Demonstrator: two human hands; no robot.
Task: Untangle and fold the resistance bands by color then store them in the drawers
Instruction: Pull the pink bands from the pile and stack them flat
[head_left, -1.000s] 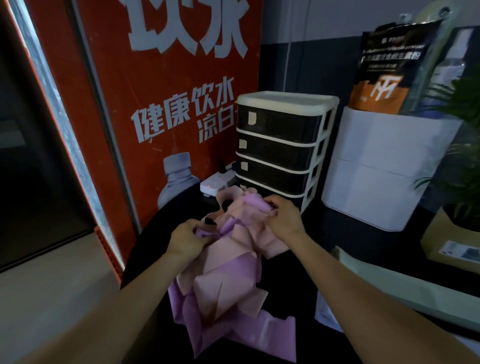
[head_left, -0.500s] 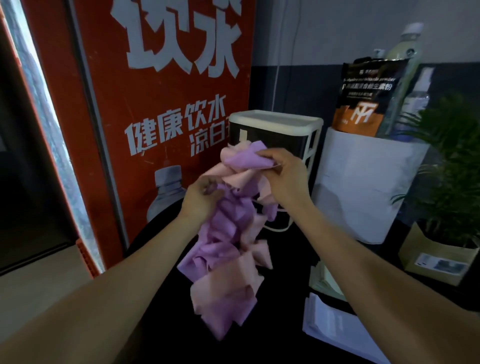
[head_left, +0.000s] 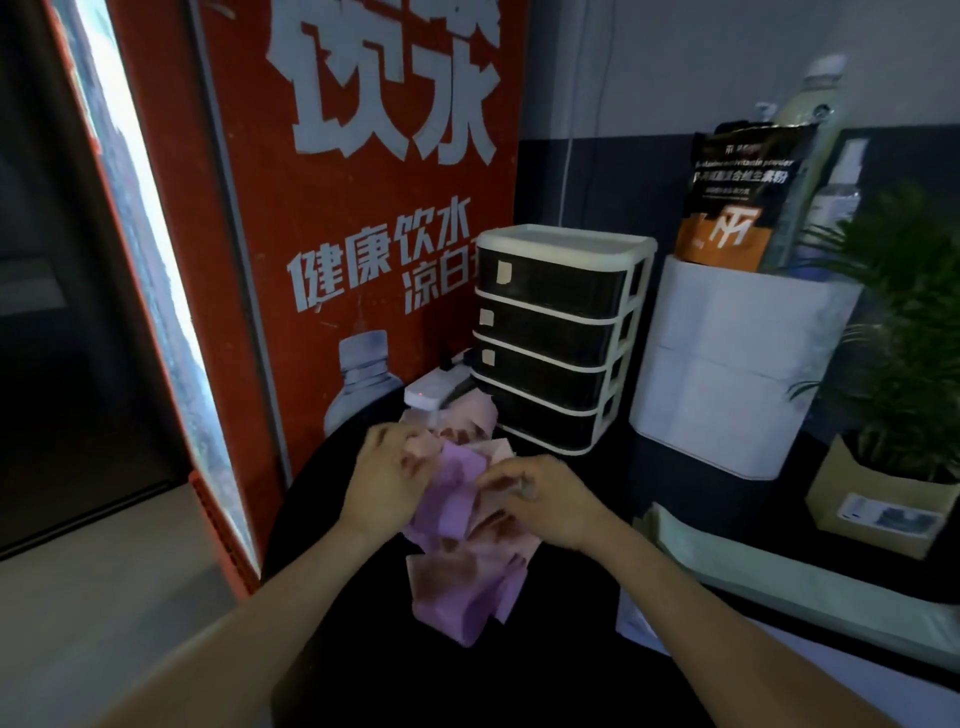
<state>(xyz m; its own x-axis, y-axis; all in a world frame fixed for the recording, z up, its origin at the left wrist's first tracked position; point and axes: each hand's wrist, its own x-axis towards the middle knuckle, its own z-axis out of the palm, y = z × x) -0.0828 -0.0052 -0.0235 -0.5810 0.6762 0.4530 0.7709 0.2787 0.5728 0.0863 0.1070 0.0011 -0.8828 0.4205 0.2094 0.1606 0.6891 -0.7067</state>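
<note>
On the dark worktop (head_left: 363, 649), before the drawers (head_left: 558, 338):
Bands: tangled pink and purple resistance bands (head_left: 462, 525), bunched between both hands.
Left hand (head_left: 382, 480): fingers curled into the bundle's upper left.
Right hand (head_left: 540, 499): fingers pinching its right side.
Drawers: four, all closed.

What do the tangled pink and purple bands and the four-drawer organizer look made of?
Pink and purple bands: thin, matte sheet, likely stretchy latex or rubber; they crease into flat folds. White-framed organizer: seemingly moulded plastic, cream frame, dark smoky drawer fronts with faint sheen.
</note>
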